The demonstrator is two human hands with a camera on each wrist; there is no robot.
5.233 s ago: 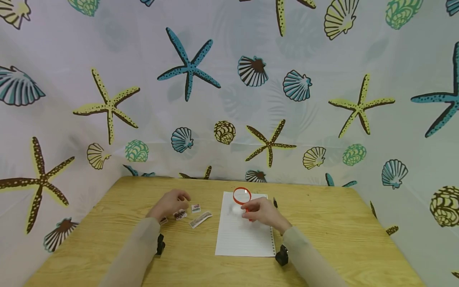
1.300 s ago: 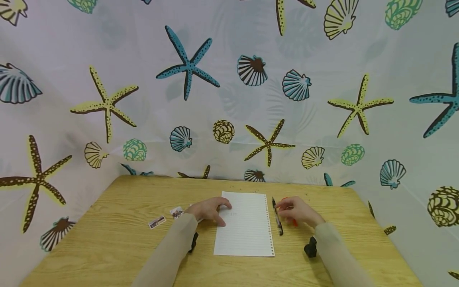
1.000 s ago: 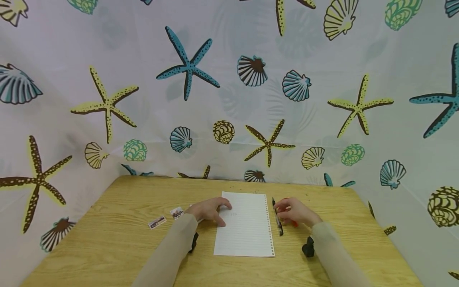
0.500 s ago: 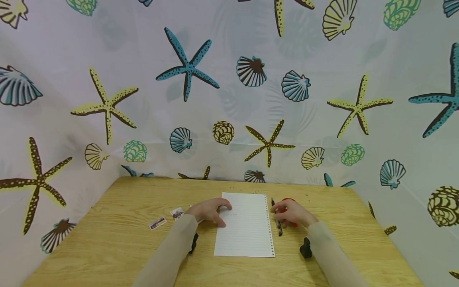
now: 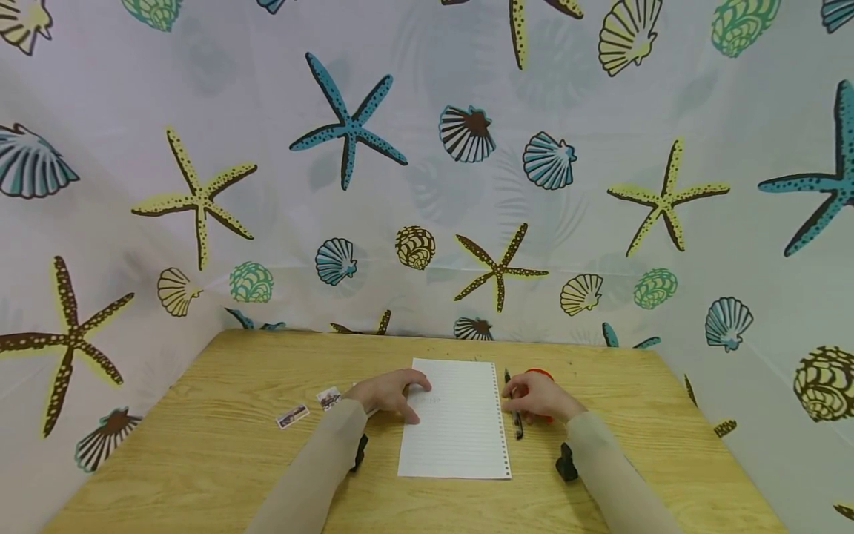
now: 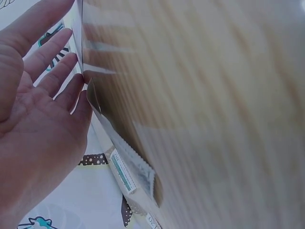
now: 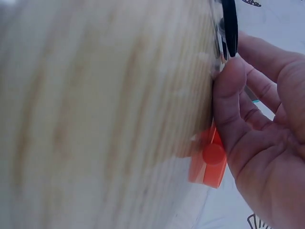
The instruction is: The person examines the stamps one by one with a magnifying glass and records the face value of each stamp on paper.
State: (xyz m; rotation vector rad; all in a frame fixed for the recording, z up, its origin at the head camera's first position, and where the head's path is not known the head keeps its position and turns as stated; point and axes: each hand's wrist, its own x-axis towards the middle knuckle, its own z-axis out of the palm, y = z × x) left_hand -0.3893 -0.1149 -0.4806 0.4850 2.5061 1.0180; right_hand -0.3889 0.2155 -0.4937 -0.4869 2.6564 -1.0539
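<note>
The left hand (image 5: 390, 393) lies flat with straight fingers on the lined sheet (image 5: 460, 423), holding nothing. The right hand (image 5: 537, 397) touches the black pen (image 5: 515, 415) beside the sheet; its grip cannot be told. The round pen may roll away, or bump the orange magnifier (image 5: 539, 374) under the hand.
</note>
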